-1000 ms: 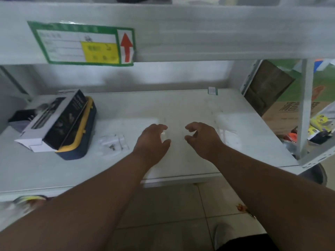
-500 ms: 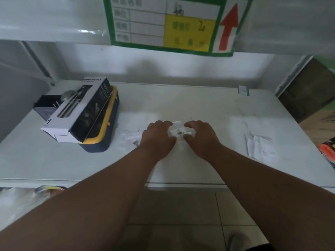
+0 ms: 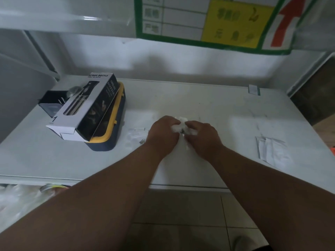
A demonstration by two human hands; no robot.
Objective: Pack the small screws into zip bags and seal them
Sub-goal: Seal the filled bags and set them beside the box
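Note:
A small clear zip bag (image 3: 179, 126) with dark screws inside sits between my two hands over the middle of the white shelf (image 3: 208, 105). My left hand (image 3: 163, 134) pinches the bag's left side and my right hand (image 3: 202, 135) pinches its right side, fingers curled. More small clear bags (image 3: 136, 134) with a few screws lie on the shelf just left of my left hand. A flat pile of empty zip bags (image 3: 271, 151) lies on the right part of the shelf.
A black-and-white spray bottle box (image 3: 85, 107) lies on a navy and yellow case (image 3: 110, 131) at the left, with a dark box (image 3: 51, 100) behind. A green-framed label (image 3: 213, 22) hangs on the shelf above. Plastic-wrapped items (image 3: 27, 198) sit below at the left.
My hands went from apart and empty to closing together on the small bag. The view moved in closer and shifted left, so the label now sits top right.

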